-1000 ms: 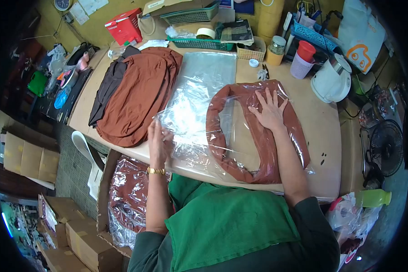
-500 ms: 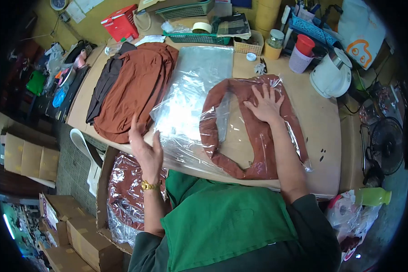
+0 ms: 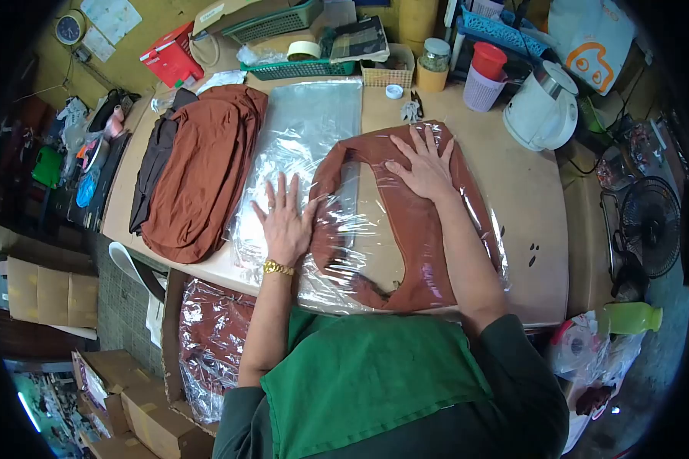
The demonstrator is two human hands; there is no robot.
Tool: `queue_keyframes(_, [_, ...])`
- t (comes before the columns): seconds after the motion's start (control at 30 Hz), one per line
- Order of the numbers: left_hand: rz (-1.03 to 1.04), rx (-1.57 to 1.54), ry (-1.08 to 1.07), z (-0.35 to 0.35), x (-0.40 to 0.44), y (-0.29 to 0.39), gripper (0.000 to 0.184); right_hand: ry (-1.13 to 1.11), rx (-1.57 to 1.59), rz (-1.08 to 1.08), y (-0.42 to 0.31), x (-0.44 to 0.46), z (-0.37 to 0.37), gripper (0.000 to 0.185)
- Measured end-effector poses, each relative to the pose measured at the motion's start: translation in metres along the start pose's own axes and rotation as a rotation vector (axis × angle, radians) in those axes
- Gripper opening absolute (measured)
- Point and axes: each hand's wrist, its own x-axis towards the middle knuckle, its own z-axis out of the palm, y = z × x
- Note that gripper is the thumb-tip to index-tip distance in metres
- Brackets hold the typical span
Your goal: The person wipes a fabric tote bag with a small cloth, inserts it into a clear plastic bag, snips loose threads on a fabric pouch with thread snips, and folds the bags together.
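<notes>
A rust-brown fabric piece, curved like a ring with an open middle, lies inside a clear plastic bag on the table. Spread flat over the fabric piece near its top right is my right hand, fingers apart. My left hand rests palm down on the clear plastic at the left edge of the bagged piece, its fingers also spread. Beneath and beyond it lies a stack of clear plastic bags. To the left sits a pile of folded rust-brown fabric, with dark brown fabric along its side.
Below the table's left front, a cardboard box holds plastic-wrapped brown pieces. Along the back stand a green basket, a jar, small clippers, a red cup and a white kettle. A fan is at right.
My left hand has come down from beside the brown pile onto the plastic at the bag's left. My right hand stays on the bagged fabric. The view has shifted slightly.
</notes>
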Motion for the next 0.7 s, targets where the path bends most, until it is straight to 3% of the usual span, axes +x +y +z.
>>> queue_keyframes(0.23, [-0.053, -0.02, 0.0, -0.001, -0.003, -0.012, 0.065, -0.034, -0.038, 0.015, -0.006, 0.0, -0.004, 0.075])
queue_keyframes(0.3, [-0.044, 0.004, -0.14, -0.006, 0.0, -0.016, 0.066, -0.045, -0.069, 0.024, -0.013, -0.004, -0.007, 0.076])
queue_keyframes(0.37, [0.092, 0.16, 0.066, -0.037, 0.0, 0.025, 0.067, -0.039, -0.093, 0.041, -0.018, -0.001, -0.011, 0.077])
queue_keyframes(0.47, [0.492, -0.399, -0.008, -0.058, -0.015, 0.119, 0.079, -0.035, -0.099, 0.043, -0.02, -0.005, -0.008, 0.077])
queue_keyframes(0.5, [0.598, -0.283, -0.1, -0.069, -0.032, 0.147, 0.081, -0.021, -0.101, 0.039, -0.018, -0.005, -0.007, 0.077])
queue_keyframes(0.63, [0.623, -0.216, -0.194, -0.012, -0.06, 0.156, 0.085, -0.006, -0.085, 0.036, -0.017, -0.003, -0.007, 0.078])
queue_keyframes(0.7, [0.52, -0.209, -0.248, -0.008, -0.065, 0.145, 0.089, -0.009, -0.095, 0.041, -0.016, -0.002, -0.005, 0.078])
